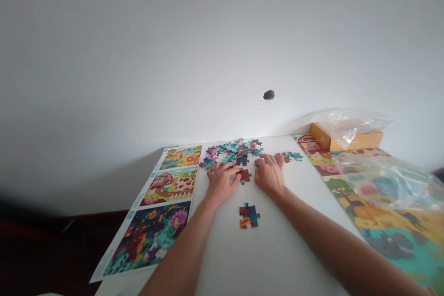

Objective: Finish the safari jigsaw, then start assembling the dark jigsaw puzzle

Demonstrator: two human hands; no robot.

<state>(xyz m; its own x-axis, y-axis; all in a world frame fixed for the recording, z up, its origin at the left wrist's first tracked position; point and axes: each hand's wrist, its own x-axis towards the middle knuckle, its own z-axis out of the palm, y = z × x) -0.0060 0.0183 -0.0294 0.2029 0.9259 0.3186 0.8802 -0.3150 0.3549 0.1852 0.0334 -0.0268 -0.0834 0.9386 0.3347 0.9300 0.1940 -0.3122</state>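
Jigsaw pieces [232,151] lie in a loose heap on a white table [277,259], near its far edge against a pale wall [208,46]. A large printed puzzle poster [378,226] covers the right side of the table, partly under a clear plastic bag [391,185]. A long printed sheet [147,236] with three colourful scenes lies along the left edge. A yellow-orange cardboard box [350,139] sits in the far right corner, with more clear plastic [354,122] draped over it.

Both forearms reach in from the bottom of the view. The left hand [222,182] rests palm down just in front of the heap, its fingers spread and its thumb side close to a dark red piece [245,175]. The right hand [269,175] rests palm down on the other side of that piece, its fingertips [279,159] reaching towards a small scatter of pieces [288,157]. Neither hand is closed around anything visible, though a thin piece under the fingers would be hidden. A few joined pieces [249,216] lie apart, nearer the person.
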